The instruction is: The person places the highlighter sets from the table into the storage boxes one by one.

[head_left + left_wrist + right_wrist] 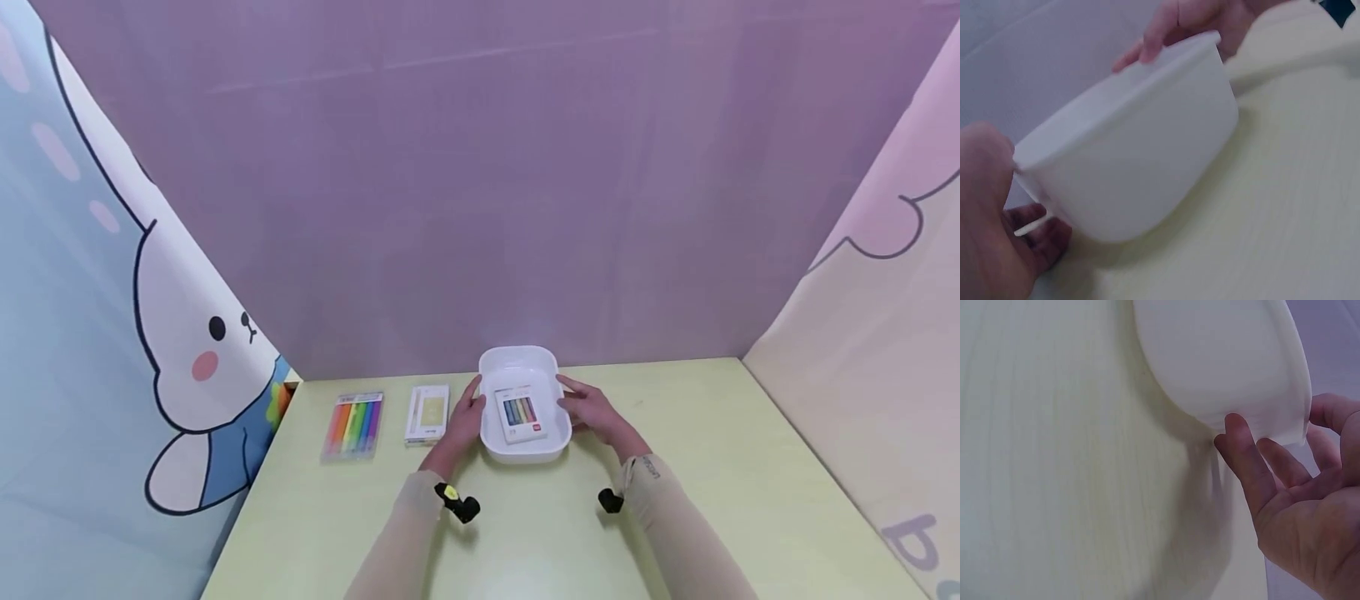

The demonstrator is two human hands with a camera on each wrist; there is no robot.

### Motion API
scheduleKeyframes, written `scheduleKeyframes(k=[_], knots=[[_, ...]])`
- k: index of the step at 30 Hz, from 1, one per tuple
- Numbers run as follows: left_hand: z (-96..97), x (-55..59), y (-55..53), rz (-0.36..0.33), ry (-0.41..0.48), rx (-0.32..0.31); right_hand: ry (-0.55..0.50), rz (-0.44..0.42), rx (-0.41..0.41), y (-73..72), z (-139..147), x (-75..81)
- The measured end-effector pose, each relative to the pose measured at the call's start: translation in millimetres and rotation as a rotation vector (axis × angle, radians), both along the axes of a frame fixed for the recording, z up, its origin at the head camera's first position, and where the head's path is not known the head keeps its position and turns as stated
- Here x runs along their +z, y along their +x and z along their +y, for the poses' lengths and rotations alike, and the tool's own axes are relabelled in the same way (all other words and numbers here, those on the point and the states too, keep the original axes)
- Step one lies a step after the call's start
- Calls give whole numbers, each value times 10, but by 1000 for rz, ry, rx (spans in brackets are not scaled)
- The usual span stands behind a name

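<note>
A white plastic basket-like tub (pixel 525 454) with rounded corners is between the two hands at the back of the table. Inside it lies a small white box (pixel 521 414) with colored sticks pictured on its front. My left hand (pixel 463 421) grips the tub's left side, thumb at the rim and fingers against the outer wall in the left wrist view. On the opposite side my right hand (pixel 592 408) holds the tub, its thumb at the rim and fingertips on the outer wall in the right wrist view.
On the pale yellow table (pixel 750 500), a clear case of rainbow-colored markers (pixel 354 427) lies at the left. Between it and my left hand is a white box with a yellow panel (pixel 427 414). A purple curtain (pixel 480 183) rises behind the table's back edge.
</note>
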State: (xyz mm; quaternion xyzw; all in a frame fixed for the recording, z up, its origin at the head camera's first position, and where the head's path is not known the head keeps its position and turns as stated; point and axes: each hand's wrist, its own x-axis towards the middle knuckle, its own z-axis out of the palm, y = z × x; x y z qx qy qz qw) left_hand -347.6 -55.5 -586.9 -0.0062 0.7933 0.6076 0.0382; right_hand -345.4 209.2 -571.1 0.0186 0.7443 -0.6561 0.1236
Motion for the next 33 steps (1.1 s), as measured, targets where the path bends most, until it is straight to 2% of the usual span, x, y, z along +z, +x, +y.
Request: scheduleKeyframes(k=[5, 8, 11, 16, 21, 25, 28, 33], knots=[[36, 82, 81, -36, 12, 32, -8, -30, 36, -48, 9, 14], [26, 125, 145, -16, 5, 32, -7, -25, 40, -72, -5, 14], [17, 212, 223, 23, -18, 32, 9, 5, 30, -92, -6, 28], [-40, 333, 383, 88, -94, 61, 19, 4, 17, -102, 4, 5], [-171, 345, 507, 173, -133, 107, 10, 0, 17, -41, -15, -4], [-295, 338, 519, 223, -160, 137, 17, -5, 11, -18, -13, 22], [-405, 337, 506, 260, -248, 154, 12, -9, 8, -11, -7, 28], [-608, 293, 440, 296, -508, 204, 0, -11, 19, 9, -1, 53]])
